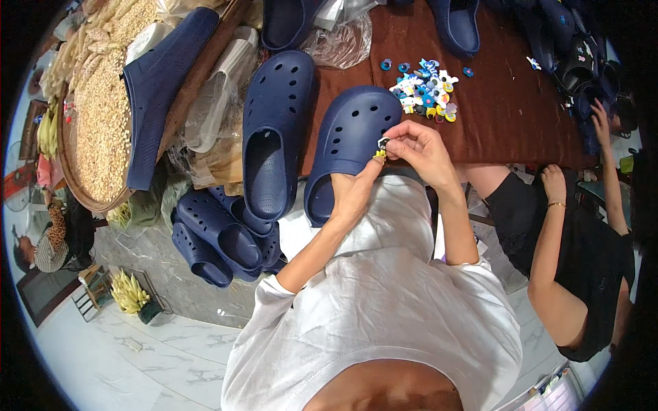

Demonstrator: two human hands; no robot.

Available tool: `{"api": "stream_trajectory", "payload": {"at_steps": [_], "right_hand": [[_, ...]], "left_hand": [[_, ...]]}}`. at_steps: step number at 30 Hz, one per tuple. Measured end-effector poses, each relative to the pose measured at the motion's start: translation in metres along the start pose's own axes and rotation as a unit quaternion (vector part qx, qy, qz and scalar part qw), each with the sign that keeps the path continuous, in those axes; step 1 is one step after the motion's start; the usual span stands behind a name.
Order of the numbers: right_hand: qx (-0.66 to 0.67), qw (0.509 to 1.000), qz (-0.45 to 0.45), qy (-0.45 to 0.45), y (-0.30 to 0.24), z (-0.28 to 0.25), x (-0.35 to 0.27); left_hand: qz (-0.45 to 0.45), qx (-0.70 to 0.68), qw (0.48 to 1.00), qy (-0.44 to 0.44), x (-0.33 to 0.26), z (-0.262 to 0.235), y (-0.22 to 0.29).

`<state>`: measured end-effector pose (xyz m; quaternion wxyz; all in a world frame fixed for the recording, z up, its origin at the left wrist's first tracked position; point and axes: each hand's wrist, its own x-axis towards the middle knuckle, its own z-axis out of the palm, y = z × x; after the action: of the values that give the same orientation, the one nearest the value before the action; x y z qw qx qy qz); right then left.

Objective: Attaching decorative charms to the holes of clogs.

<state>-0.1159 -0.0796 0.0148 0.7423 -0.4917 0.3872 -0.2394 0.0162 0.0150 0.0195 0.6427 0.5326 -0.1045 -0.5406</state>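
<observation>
A navy clog [353, 120] with round holes in its toe rests at the near edge of the brown-covered table, toe pointing away from me. My left hand [351, 195] reaches into its foot opening and grips the upper, thumb outside along the side. Between thumb and fingertips, my right hand [426, 156] pinches a small shoe charm [381, 149] with black, white and yellow parts against the holes at the clog's right side. Fingertips partly cover the charm, so its shape is unclear. Just beyond lies a heap of small colourful charms [426, 85], with a few loose ones around it.
Another navy clog [279, 92] stands at left, with one more [164, 89] leaning on a round tray of grain [75, 181]. Several clogs [229, 236] are piled lower left. At right sits a co-worker in black [586, 288], near dark clogs [579, 65] on the brown cloth [493, 130].
</observation>
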Motion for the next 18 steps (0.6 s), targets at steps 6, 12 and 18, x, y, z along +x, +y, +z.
{"api": "stream_trajectory", "payload": {"at_steps": [6, 12, 18], "right_hand": [[0.038, 0.997, 0.047, -0.049, -0.002, -0.007, -0.003], [0.028, 0.997, 0.041, -0.054, 0.002, -0.007, -0.002], [0.014, 1.0, -0.006, -0.011, 0.01, 0.002, -0.003]], "left_hand": [[0.009, 0.056, 0.998, -0.011, -0.003, -0.011, -0.003], [0.024, 0.067, 0.997, 0.0, -0.005, -0.014, -0.001], [0.005, 0.034, 0.999, 0.002, -0.005, -0.012, 0.005]]}}
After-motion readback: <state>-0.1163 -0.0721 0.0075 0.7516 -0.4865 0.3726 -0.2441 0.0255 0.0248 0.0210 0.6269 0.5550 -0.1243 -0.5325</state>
